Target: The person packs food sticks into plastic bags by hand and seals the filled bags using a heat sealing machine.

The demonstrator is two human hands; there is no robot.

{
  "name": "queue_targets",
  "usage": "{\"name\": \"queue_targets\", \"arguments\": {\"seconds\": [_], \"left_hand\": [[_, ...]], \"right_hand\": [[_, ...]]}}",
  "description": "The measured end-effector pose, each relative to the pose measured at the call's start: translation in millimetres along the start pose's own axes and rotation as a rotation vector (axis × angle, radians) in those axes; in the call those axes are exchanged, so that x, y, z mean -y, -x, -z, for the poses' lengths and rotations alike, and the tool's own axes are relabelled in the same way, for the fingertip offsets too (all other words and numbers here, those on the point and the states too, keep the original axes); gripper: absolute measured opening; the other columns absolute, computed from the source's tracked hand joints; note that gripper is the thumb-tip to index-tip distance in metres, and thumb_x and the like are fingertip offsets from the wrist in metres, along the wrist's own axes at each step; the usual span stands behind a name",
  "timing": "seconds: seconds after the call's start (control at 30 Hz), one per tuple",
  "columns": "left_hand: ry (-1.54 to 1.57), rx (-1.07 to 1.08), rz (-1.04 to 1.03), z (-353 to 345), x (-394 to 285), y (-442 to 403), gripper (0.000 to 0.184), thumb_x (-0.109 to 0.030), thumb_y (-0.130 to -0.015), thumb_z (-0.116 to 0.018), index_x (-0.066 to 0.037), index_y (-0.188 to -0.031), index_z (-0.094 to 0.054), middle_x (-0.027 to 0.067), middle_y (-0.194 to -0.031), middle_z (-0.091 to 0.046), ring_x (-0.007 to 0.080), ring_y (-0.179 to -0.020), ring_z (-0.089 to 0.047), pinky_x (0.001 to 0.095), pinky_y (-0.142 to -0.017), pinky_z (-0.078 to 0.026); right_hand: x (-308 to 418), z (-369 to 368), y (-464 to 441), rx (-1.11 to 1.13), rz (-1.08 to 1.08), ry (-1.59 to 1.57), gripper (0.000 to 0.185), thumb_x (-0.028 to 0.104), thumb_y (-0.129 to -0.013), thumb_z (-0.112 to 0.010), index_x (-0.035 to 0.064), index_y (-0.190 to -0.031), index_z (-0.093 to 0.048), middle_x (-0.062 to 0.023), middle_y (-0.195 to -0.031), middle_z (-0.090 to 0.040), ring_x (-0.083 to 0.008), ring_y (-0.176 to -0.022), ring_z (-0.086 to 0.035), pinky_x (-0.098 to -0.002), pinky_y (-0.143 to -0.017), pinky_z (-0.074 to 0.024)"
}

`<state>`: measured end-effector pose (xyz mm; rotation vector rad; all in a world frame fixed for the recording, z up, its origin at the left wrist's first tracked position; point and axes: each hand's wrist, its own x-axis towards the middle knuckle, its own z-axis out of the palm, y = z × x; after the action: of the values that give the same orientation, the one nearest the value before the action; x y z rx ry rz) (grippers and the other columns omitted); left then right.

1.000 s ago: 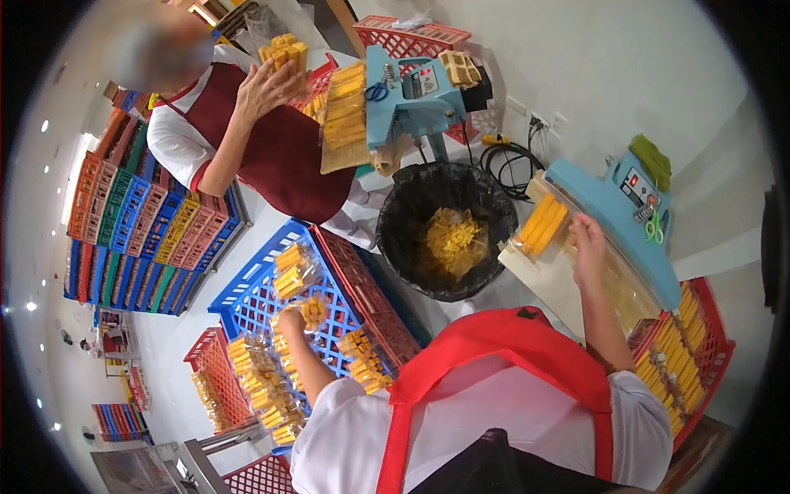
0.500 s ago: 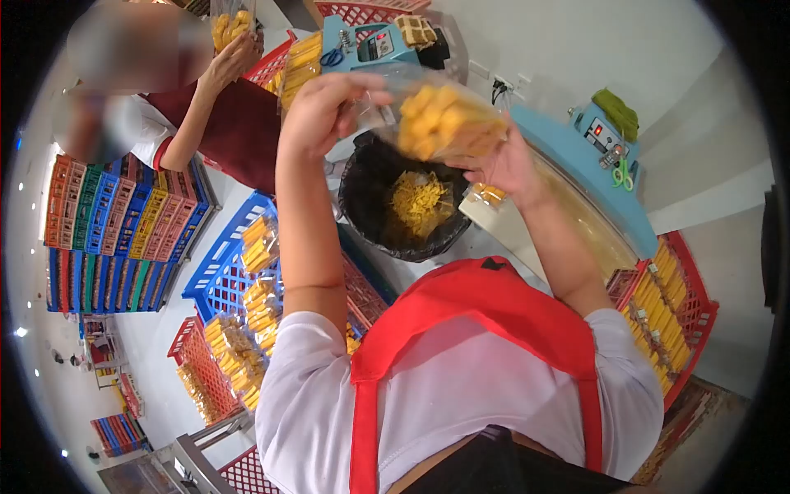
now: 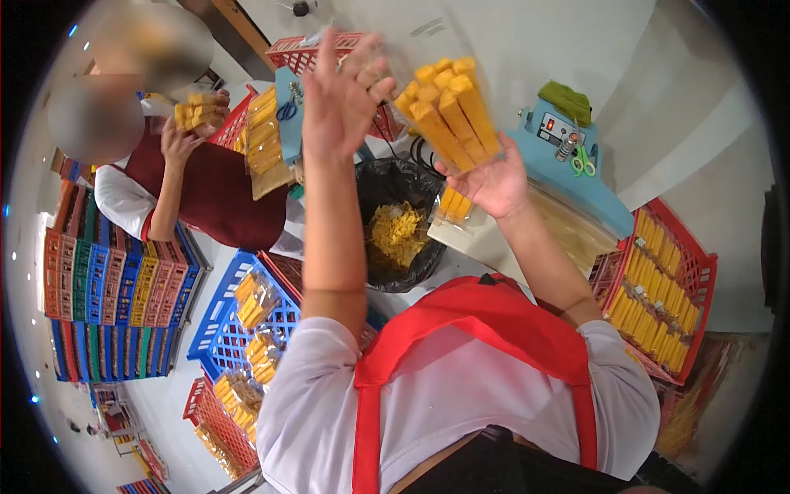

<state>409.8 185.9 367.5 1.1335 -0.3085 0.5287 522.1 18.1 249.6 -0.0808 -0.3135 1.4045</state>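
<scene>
My right hand (image 3: 494,177) holds the lower end of a clear bag of yellow sticks (image 3: 453,115) upright in front of me. Raised beside the bag's left edge, my left hand (image 3: 341,103) has its fingers spread. Beneath my right hand another bag of yellow sticks (image 3: 454,204) lies at the end of the pale board (image 3: 485,239) of a blue sealing machine (image 3: 605,193). Green scissors (image 3: 583,161) and a green cloth (image 3: 566,101) are on that machine.
A black-lined bin (image 3: 370,276) with yellow scraps stands below my hands. Blue crate (image 3: 216,317) and red crates (image 3: 699,280) hold bagged sticks. At the left, a co-worker in a maroon apron (image 3: 214,198) handles a bag (image 3: 197,111) near a second blue machine (image 3: 288,123).
My left hand has gone from the blue crate up to the bag, then opened with its fingers spread. My right hand has lifted from the machine board and now supports the bag. The view has shifted.
</scene>
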Motion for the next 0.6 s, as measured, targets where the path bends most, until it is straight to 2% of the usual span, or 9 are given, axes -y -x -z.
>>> {"name": "queue_targets", "arguments": {"seconds": [0.07,0.1,0.17,0.2,0.27,0.4,0.5,0.57,0.6], "left_hand": [[0.175,-0.174,-0.340,-7.1,36.2,15.3,0.065,-0.032,-0.079,-0.055,-0.012,-0.130,-0.021,0.0107,-0.115,-0.046,0.0200,-0.098,-0.048,0.0321,-0.083,-0.038],[0.100,-0.282,-0.239,-13.2,53.9,14.9,0.066,-0.031,-0.075,-0.061,-0.011,-0.127,-0.025,0.0087,-0.114,-0.046,0.0208,-0.104,-0.045,0.0345,-0.087,-0.036],[0.029,-0.405,-0.145,-9.6,74.1,20.5,0.067,-0.030,-0.071,-0.066,-0.010,-0.124,-0.030,0.0068,-0.114,-0.047,0.0217,-0.110,-0.041,0.0370,-0.091,-0.033],[0.152,-0.296,-0.130,-4.0,79.8,24.7,0.065,-0.028,-0.070,-0.067,-0.009,-0.121,-0.033,0.0060,-0.113,-0.047,0.0215,-0.109,-0.042,0.0378,-0.092,-0.033],[0.268,-0.186,-0.121,3.7,82.8,29.1,0.062,-0.025,-0.068,-0.069,-0.008,-0.118,-0.036,0.0052,-0.113,-0.047,0.0214,-0.108,-0.043,0.0386,-0.093,-0.032],[0.286,-0.117,0.005,1.3,76.2,31.9,0.059,-0.028,-0.070,-0.068,-0.007,-0.117,-0.038,0.0035,-0.112,-0.048,0.0206,-0.107,-0.043,0.0368,-0.091,-0.033],[0.190,-0.173,0.082,-9.3,74.7,29.1,0.065,-0.032,-0.070,-0.067,-0.008,-0.120,-0.034,0.0039,-0.115,-0.045,0.0203,-0.109,-0.041,0.0367,-0.091,-0.032],[0.274,-0.107,-0.055,-17.5,69.3,26.8,0.070,-0.032,-0.070,-0.067,-0.009,-0.123,-0.028,0.0041,-0.119,-0.039,0.0203,-0.112,-0.038,0.0368,-0.092,-0.031],[0.275,-0.109,-0.054,-20.5,69.8,27.3,0.070,-0.032,-0.070,-0.067,-0.009,-0.123,-0.028,0.0041,-0.119,-0.039,0.0203,-0.112,-0.038,0.0368,-0.092,-0.031]], "right_hand": [[1.7,-7.7,-3.0,0.012,0.117,0.113,0.061,0.051,-0.080,-0.037,0.0099,-0.124,-0.034,-0.0159,-0.120,-0.042,-0.0379,-0.104,-0.045,-0.0470,-0.079,-0.0438],[-1.1,-14.8,-4.6,0.016,0.122,0.116,0.061,0.051,-0.080,-0.037,0.0099,-0.124,-0.034,-0.0159,-0.120,-0.042,-0.0379,-0.104,-0.045,-0.0470,-0.079,-0.0438],[-8.3,-29.9,-3.4,-0.242,0.260,0.557,0.056,0.048,-0.081,-0.039,0.0107,-0.123,-0.035,-0.0144,-0.121,-0.041,-0.0326,-0.107,-0.044,-0.0485,-0.084,-0.0386],[-7.2,-33.3,0.9,-0.244,0.248,0.560,0.056,0.048,-0.081,-0.039,0.0107,-0.123,-0.035,-0.0144,-0.121,-0.041,-0.0326,-0.107,-0.044,-0.0485,-0.084,-0.0386],[-1.5,-36.0,7.9,-0.003,0.164,0.275,0.050,0.042,-0.083,-0.042,0.0118,-0.123,-0.034,-0.0124,-0.122,-0.040,-0.0280,-0.110,-0.042,-0.0490,-0.087,-0.0361],[-1.4,-30.5,15.1,-0.008,0.085,0.410,0.050,0.037,-0.083,-0.044,0.0105,-0.124,-0.032,-0.0112,-0.123,-0.039,-0.0271,-0.111,-0.041,-0.0500,-0.086,-0.0356],[-2.0,-34.0,16.0,-0.037,0.131,0.469,0.055,0.035,-0.081,-0.048,0.0079,-0.125,-0.030,-0.0106,-0.123,-0.039,-0.0256,-0.112,-0.040,-0.0482,-0.087,-0.0359],[-0.2,-38.7,15.2,-0.069,0.383,0.660,0.054,0.023,-0.080,-0.052,0.0084,-0.126,-0.028,-0.0083,-0.120,-0.039,-0.0212,-0.108,-0.042,-0.0368,-0.086,-0.0391],[-0.7,-39.1,16.8,-0.071,0.381,0.660,0.054,0.023,-0.080,-0.052,0.0084,-0.126,-0.028,-0.0083,-0.120,-0.039,-0.0212,-0.108,-0.042,-0.0368,-0.086,-0.0391]]}}
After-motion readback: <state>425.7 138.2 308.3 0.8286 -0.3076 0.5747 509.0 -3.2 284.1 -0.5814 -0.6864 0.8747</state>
